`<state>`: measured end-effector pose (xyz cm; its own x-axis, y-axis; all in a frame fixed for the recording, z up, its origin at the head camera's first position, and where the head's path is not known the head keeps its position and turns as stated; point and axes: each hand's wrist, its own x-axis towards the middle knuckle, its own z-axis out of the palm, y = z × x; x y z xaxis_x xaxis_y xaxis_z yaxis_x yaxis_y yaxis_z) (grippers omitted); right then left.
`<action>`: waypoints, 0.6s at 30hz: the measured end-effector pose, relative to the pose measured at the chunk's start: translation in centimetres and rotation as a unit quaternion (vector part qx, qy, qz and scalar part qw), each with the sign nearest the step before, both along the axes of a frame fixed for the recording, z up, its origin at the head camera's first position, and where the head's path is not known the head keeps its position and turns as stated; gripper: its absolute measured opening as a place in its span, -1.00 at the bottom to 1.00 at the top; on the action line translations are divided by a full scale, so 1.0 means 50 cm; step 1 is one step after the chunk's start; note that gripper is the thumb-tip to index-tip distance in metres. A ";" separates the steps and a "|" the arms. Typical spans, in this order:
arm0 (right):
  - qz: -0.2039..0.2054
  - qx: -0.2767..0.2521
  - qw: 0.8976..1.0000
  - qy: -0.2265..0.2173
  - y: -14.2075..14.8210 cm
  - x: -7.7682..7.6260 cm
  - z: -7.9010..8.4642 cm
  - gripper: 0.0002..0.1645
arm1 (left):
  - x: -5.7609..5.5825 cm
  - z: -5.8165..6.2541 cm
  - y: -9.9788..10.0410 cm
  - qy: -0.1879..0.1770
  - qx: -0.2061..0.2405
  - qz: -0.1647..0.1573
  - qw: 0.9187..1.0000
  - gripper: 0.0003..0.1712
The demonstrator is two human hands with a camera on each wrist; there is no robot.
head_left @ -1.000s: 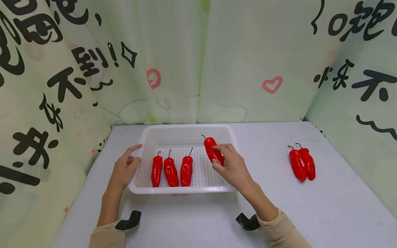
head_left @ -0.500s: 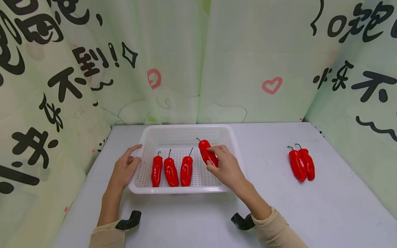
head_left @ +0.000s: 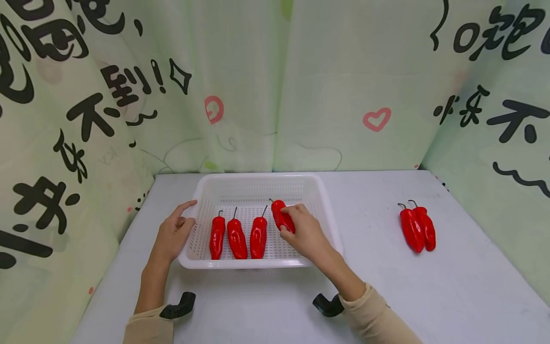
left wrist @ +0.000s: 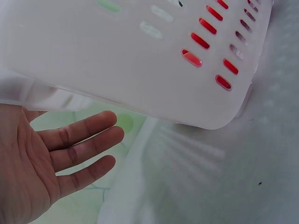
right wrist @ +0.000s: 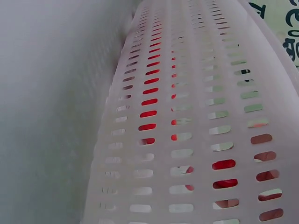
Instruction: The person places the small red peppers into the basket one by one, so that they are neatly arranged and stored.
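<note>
In the head view my right hand (head_left: 305,229) pinches a red chili pepper (head_left: 280,213) between thumb and fingers, inside a white perforated basket (head_left: 253,263). The pepper tilts, stem toward the far left. Three other red peppers lie side by side to its left: one pepper (head_left: 217,236), a middle pepper (head_left: 237,239) and a third pepper (head_left: 258,237). My left hand (head_left: 174,234) touches the basket's left rim with thumb and index finger; in the left wrist view its other fingers (left wrist: 88,147) extend loosely below the rim. The right wrist view shows red through the basket wall (right wrist: 159,154).
Two more red peppers lie together on the white table at the right: a nearer pepper (head_left: 411,230) and one beside it (head_left: 426,228). A pale green printed curtain (head_left: 326,86) hangs behind the table (head_left: 369,286) and along both sides.
My right hand has moved left and slightly lower with the pepper, bringing it close to the third pepper in the basket. The left hand and the basket have stayed put.
</note>
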<state>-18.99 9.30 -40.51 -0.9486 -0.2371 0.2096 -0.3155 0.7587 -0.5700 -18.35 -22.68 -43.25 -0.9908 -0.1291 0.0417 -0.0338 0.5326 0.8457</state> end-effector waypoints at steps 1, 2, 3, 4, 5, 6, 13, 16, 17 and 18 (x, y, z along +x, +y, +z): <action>0.000 0.002 1.000 -0.006 -0.002 -0.001 -0.001 -0.42 | 0.000 0.000 0.000 -0.001 0.001 0.000 1.000 -0.38; -0.001 0.004 1.000 -0.012 -0.004 -0.002 -0.002 -0.41 | 0.000 0.000 0.000 -0.002 0.001 0.000 1.000 -0.38; -0.001 0.006 1.000 -0.019 -0.006 -0.003 -0.003 -0.41 | 0.000 0.000 0.000 -0.003 0.002 0.000 1.000 -0.38; -0.002 0.008 1.000 -0.025 -0.007 -0.003 -0.004 -0.40 | 0.000 0.000 0.000 -0.003 0.002 -0.001 1.000 -0.38; -0.003 0.011 0.999 -0.032 -0.009 -0.004 -0.005 -0.40 | 0.000 0.000 0.000 -0.004 0.002 -0.002 1.000 -0.38; -0.003 0.014 0.999 -0.036 -0.010 -0.004 -0.006 -0.40 | 0.000 0.000 0.000 -0.004 0.002 -0.002 1.000 -0.38; 0.018 0.050 0.996 -0.067 -0.019 -0.009 -0.009 -0.41 | -0.001 -0.002 -0.001 -0.003 -0.005 -0.005 1.000 -0.38; 0.045 0.057 0.995 -0.075 -0.022 -0.009 -0.009 -0.41 | -0.001 -0.001 -0.001 -0.003 -0.005 -0.005 1.000 -0.38; 0.055 0.058 0.994 -0.075 -0.023 -0.009 -0.008 -0.42 | -0.001 -0.001 -0.001 -0.003 -0.005 -0.004 1.000 -0.38; 0.063 0.058 0.994 -0.075 -0.023 -0.009 -0.008 -0.43 | -0.001 0.000 -0.001 -0.003 -0.005 -0.004 1.000 -0.38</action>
<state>-19.44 8.14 -40.91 -0.9287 -0.3695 0.0320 -0.3293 0.7818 -0.5295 -18.41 -22.74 -43.28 -0.9920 -0.1208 0.0375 -0.0341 0.5405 0.8406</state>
